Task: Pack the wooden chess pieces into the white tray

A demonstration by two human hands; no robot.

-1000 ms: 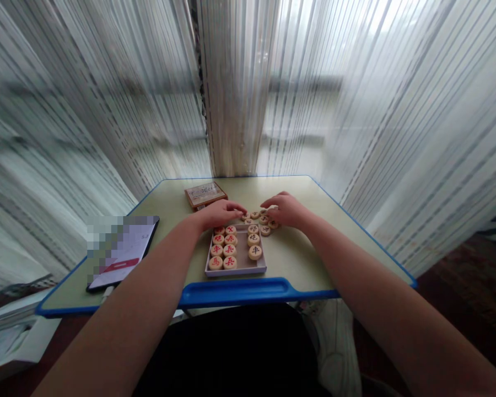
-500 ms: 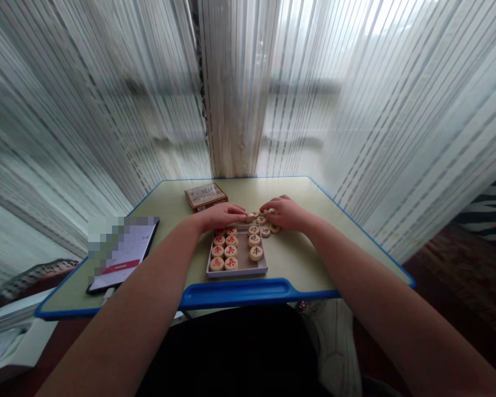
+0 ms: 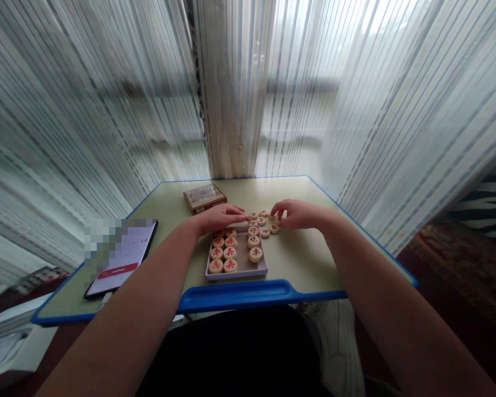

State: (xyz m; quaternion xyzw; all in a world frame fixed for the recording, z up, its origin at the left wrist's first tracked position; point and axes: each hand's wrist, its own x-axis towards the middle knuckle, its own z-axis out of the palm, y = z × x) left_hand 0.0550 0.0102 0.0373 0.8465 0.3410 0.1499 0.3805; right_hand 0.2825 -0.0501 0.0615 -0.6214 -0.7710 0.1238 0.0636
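Note:
A shallow cardboard tray (image 3: 242,274) holds round wooden Chinese chess pieces. Red-marked pieces (image 3: 230,253) form two columns on its left, black-marked pieces (image 3: 255,255) one column on its right. My left hand (image 3: 221,218) reaches over the tray's far left corner, fingers stretched out and holding nothing; it hides some red pieces. Its fingertips end near a black-marked piece (image 3: 253,224) at the far end of the right column. Beyond the tray's right side lie several loose pieces (image 3: 262,221). My right hand (image 3: 296,214) bends its fingers down around one of these at their right edge, partly hiding it.
A brown printed box (image 3: 204,197) lies behind my left hand. On the table's left is a phone or tablet (image 3: 126,256), partly pixelated, with a cable. A blue trough (image 3: 235,295) edges the table (image 3: 310,264) in front. Curtains (image 3: 240,110) hang behind.
My right hand has moved right, uncovering loose pieces. The piece tilted at my left fingertips now rests at the far end of the black column, let go by that hand.

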